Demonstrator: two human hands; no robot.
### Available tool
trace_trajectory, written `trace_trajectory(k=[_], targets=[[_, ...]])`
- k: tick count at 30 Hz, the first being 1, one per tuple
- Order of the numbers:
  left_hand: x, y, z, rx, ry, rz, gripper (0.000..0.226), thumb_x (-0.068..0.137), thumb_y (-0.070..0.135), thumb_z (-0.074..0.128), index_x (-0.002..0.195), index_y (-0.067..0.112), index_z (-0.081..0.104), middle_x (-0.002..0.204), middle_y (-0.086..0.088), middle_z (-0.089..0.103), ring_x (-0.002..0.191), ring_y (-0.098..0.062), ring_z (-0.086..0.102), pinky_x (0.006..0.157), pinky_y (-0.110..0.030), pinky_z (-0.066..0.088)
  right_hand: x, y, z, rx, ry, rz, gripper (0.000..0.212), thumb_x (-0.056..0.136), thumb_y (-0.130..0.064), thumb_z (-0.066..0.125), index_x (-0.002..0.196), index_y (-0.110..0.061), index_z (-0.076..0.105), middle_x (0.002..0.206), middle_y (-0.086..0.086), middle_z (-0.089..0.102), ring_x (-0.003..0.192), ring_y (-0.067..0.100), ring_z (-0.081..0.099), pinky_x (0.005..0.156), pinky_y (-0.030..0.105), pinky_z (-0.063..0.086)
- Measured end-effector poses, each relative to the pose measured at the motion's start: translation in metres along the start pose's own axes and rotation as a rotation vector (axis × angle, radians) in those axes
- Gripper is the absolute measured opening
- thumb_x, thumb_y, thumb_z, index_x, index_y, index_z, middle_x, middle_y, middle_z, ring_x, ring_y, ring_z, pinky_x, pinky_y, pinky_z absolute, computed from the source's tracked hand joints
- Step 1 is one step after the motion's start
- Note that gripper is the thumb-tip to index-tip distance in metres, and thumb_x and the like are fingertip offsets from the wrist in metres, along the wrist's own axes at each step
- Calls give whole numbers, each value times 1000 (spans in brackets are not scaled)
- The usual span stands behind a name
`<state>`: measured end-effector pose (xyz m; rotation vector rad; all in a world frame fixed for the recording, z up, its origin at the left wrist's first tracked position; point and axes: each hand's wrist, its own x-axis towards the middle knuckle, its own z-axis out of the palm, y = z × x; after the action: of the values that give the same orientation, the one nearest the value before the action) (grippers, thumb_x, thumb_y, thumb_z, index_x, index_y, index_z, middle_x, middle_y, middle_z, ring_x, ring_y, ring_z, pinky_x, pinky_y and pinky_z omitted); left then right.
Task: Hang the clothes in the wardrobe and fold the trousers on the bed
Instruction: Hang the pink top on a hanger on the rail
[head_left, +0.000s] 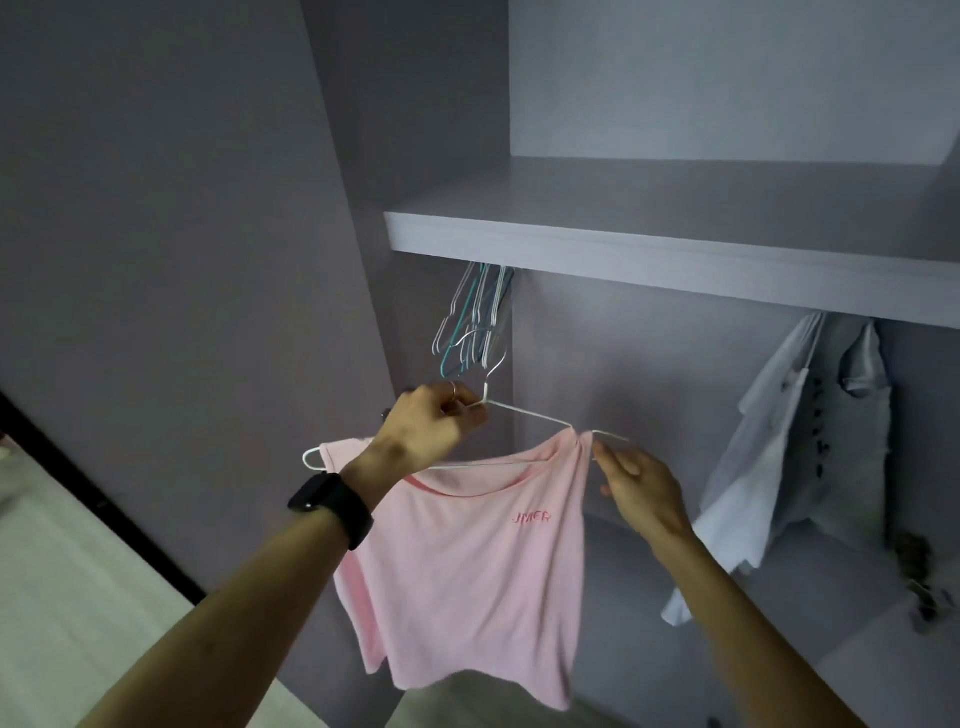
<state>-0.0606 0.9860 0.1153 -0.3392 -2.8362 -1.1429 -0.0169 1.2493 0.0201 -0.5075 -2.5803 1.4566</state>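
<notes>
Below the shelf (675, 254), both hands tilt the shirt's (467, 561) hanger (524, 413) down rightward.

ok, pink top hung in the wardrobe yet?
Not yet. The left hand holds the hanger by its neck, hook free; the right hand pinches the pink top at its shoulder.

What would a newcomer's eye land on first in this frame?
First, the pink top at centre frame, draped on a white wire hanger. The left hand grips the hanger by its neck, and the right hand pinches the top's shoulder. Behind, empty hangers cluster under the wardrobe shelf, and pale garments hang at right.
</notes>
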Motion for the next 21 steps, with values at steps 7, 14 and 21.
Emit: trace_trajectory(k=[7, 14, 21], targets=[[1, -7, 8, 151, -13, -1, 38, 94, 67, 48, 92, 39, 73, 63, 17, 58, 67, -5, 56, 69, -22, 42, 2, -10, 15, 361, -70, 8, 15, 96, -35, 67, 90, -23, 72, 76, -4, 72, 62, 3, 66, 61, 19, 49], [-1, -17, 21, 144, 88, 28, 33, 97, 53, 54, 67, 41, 59, 78, 14, 67, 69, -14, 57, 74, -30, 47, 2, 1, 1, 311, 65, -122, 20, 94, -30, 68, 76, -20, 68, 57, -5, 61, 56, 12, 58, 65, 28, 50], [-2, -23, 26, 98, 100, 37, 33, 99, 52, 54, 80, 30, 69, 64, 18, 59, 59, -6, 53, 65, -25, 40, 14, 7, -21, 170, -8, -113, 18, 95, -26, 67, 78, -22, 65, 53, -19, 61, 47, 0, 56, 54, 8, 42]])
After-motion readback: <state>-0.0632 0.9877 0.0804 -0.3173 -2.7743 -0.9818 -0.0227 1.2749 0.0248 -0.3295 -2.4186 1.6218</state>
